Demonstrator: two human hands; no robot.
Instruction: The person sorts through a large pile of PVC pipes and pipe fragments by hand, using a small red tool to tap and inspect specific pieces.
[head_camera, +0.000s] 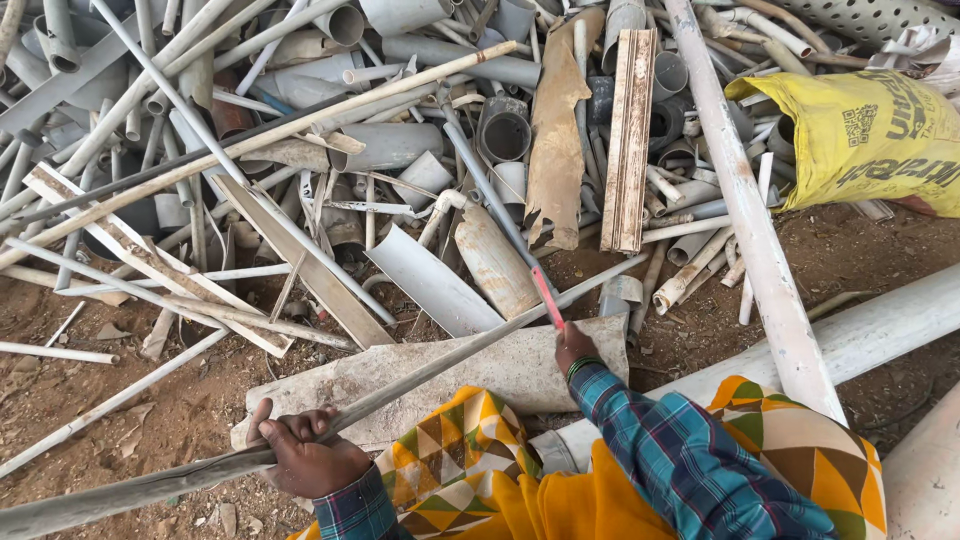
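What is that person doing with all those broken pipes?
A person crouches at a heap of scrap pipes on bare dirt. Their left hand grips a long, thin grey pipe that lies across a flat grey slab. Their right hand holds a thin red tool against that pipe. A yellow sack sits at the far right.

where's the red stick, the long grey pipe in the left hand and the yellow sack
red stick (547, 297), head view, middle of its length
long grey pipe (440, 362), head view, bare stretch over the flat slab
yellow sack (860, 140), head view, middle of its front face
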